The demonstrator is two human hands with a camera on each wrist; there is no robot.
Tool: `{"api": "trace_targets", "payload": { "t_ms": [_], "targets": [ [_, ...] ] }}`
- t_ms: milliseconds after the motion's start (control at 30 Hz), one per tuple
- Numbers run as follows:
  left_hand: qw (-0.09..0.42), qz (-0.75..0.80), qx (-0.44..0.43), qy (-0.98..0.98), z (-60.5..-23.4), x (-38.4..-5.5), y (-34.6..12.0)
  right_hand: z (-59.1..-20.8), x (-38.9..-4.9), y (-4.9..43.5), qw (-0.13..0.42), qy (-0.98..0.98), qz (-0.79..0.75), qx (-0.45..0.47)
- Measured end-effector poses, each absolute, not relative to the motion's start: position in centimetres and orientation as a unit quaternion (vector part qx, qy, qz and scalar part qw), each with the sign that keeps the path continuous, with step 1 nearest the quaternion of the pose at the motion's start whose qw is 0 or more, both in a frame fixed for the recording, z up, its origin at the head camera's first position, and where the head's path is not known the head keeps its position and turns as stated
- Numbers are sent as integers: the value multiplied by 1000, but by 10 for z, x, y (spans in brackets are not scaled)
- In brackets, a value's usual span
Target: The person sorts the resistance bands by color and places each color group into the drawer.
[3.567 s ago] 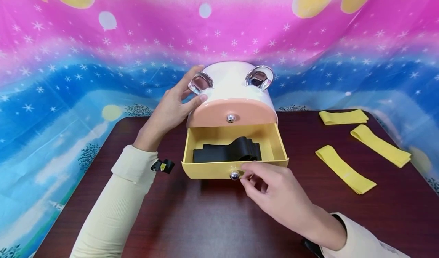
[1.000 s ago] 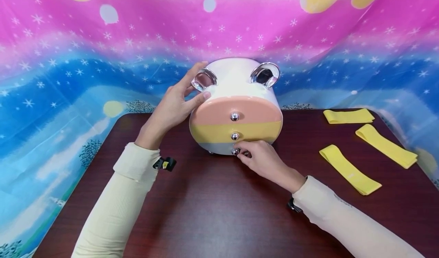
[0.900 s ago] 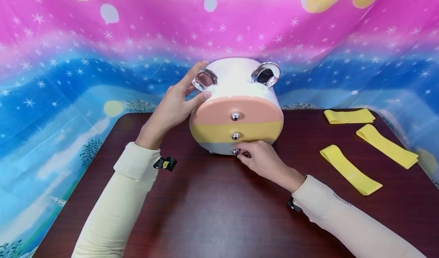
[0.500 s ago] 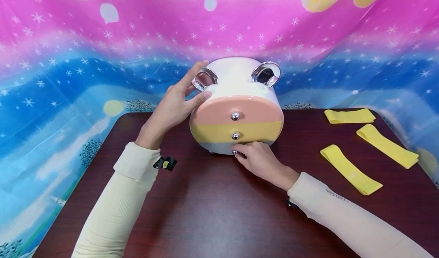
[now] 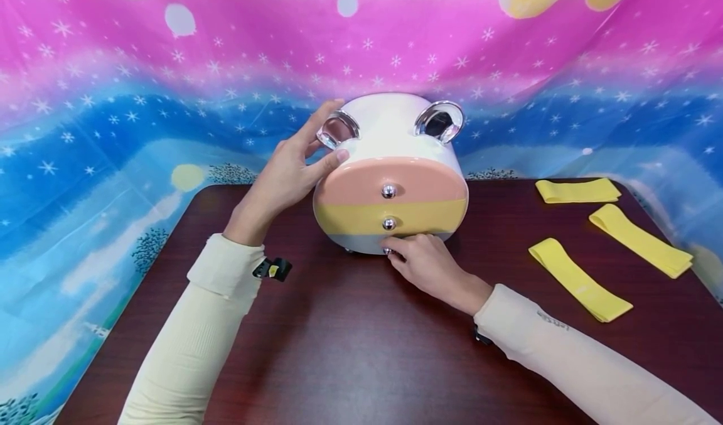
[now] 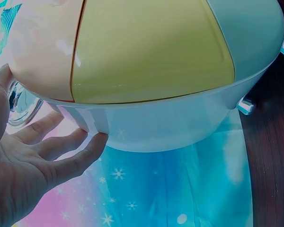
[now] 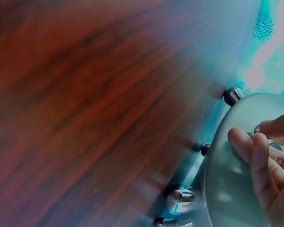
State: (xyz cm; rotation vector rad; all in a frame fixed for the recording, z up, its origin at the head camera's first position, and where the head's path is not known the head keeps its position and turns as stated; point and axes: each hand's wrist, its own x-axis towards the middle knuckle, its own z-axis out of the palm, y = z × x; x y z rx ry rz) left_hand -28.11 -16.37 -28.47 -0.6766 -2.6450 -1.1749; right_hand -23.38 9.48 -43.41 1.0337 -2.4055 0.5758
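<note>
A small white drawer box [image 5: 390,120] with two chrome ears stands at the table's back. Its oval front has a pink, a yellow [image 5: 350,216] and a pale blue-grey drawer [image 5: 356,243], all closed, each with a silver knob. Against the box's upper left side rests my left hand [image 5: 285,171], thumb and fingers spread around the left ear [image 5: 339,129]. In the left wrist view its fingertips [image 6: 102,138] touch the white side. My right hand [image 5: 426,262] pinches the lowest drawer's knob [image 5: 386,250]; the right wrist view shows thumb and fingers around this knob [image 7: 257,129].
Three folded yellow bands lie on the dark wooden table [image 5: 316,349] at the right: one at the back [image 5: 578,191], one near the right edge [image 5: 641,242] and one in front [image 5: 582,280]. A colourful printed cloth [image 5: 282,42] hangs behind the table.
The yellow drawer, pulled out earlier with black bands in it, is now closed. My right hand moved from its knob to the lowest knob. The left hand keeps its place on the box.
</note>
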Motion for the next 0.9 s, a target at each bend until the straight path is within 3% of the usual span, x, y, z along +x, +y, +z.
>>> {"api": "trace_targets", "payload": {
  "t_ms": [367, 900],
  "targets": [
    [85, -393, -227, -887, -284, -281, -163, -436, -235, 94, 194, -882, 186, 388],
    [84, -392, -227, -888, -284, -282, -164, -433, -236, 91, 201, -877, 192, 391]
  ]
}}
